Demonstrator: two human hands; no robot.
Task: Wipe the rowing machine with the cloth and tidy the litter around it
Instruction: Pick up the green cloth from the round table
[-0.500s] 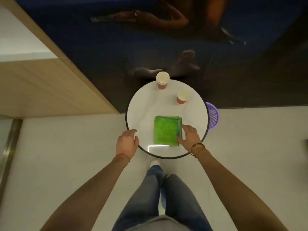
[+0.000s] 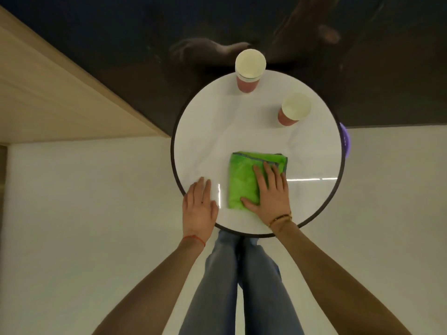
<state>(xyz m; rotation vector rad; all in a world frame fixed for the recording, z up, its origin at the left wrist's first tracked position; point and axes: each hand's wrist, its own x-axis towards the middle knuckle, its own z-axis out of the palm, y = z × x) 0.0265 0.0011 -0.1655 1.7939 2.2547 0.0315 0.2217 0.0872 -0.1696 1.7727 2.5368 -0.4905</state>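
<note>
2 cups [image 2: 250,66], 1 cloth [image 2: 242,182], 2 hands [image 2: 272,193]

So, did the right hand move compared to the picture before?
Yes. The right hand slid leftward onto the green cloth; earlier it touched only the cloth's right edge. Now its palm and fingers lie flat on the cloth's right half.

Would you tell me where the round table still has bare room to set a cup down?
Bare: the table's left half, between rim and green cloth, and the right edge beside the cloth. Crowded: the far side with two paper cups, the near edge under the left hand and right hand.
</note>
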